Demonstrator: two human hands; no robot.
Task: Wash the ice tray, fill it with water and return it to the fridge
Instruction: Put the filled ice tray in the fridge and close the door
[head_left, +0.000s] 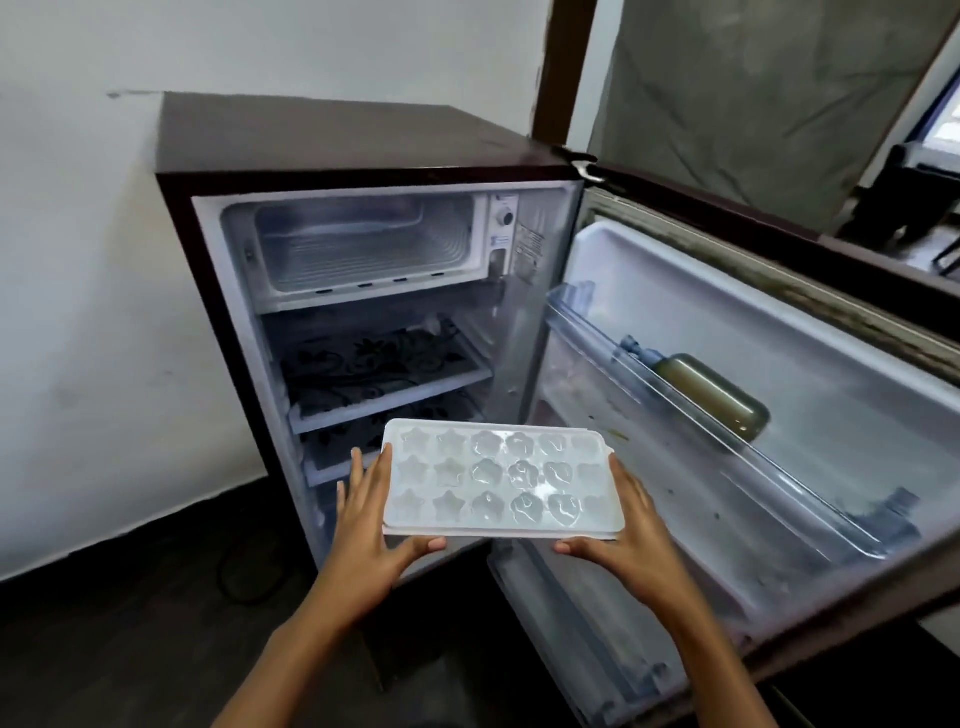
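A white ice tray (501, 480) with star, flower and heart shaped cells is held level in front of the small open fridge (332, 140). My left hand (366, 525) grips its left end, thumb under the near edge. My right hand (631, 525) grips its right end the same way. The cells glisten as if they hold water. The freezer compartment (363, 241) at the top of the fridge stands open with nothing in it, above and behind the tray.
The fridge door (779, 364) swings wide open to the right, with a yellowish bottle (711, 395) lying in its upper rack. Patterned shelves (384, 374) sit below the freezer. A white wall is on the left, dark floor below.
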